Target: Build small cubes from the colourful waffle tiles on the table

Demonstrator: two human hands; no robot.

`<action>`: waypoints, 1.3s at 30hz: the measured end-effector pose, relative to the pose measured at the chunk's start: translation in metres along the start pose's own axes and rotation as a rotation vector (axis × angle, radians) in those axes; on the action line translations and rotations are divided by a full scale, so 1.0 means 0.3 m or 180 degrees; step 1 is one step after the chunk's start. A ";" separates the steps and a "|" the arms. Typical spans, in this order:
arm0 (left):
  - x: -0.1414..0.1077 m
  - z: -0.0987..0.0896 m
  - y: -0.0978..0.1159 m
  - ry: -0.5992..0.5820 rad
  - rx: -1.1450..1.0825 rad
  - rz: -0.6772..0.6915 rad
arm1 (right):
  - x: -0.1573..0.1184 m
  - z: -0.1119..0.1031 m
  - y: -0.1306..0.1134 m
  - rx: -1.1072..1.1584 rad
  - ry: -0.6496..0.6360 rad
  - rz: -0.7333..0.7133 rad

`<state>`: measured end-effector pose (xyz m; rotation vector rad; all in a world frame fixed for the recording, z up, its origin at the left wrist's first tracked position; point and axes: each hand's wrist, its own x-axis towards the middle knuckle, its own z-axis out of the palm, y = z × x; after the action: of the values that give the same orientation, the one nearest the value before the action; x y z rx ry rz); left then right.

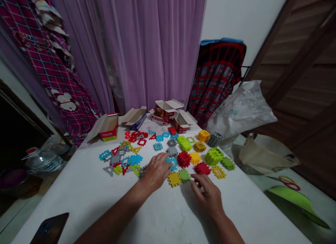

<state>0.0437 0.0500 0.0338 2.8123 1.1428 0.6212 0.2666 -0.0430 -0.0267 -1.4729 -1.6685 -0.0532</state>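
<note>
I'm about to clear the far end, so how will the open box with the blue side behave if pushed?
The open box will probably slide lightly, as its walls look like thin card. Its raised flaps might bend if pressed. Tipping seems unlikely, since it sits low and long on the table.

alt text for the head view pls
The left hand is by a blue interlocking piece and the right hand beside a green one on a white table, with stacked and loose colourful pieces around and open boxes behind.
</note>
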 end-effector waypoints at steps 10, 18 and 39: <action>0.024 0.078 0.141 0.0148 -0.0458 0.0204 | 0.073 -0.046 -0.065 -0.1002 -0.0213 -0.0959; 0.016 0.098 0.224 0.0260 -0.0586 0.0236 | 0.035 -0.082 -0.002 -0.1177 -0.0571 -0.1002; -0.233 0.144 -0.244 0.1600 -0.0296 -0.1473 | 0.044 -0.051 0.020 -0.0631 -0.0693 -0.0543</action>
<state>-0.0336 0.0606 -0.0438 2.2387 1.7073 1.3186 0.2814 -0.0396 -0.0122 -1.5213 -2.0120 -0.1610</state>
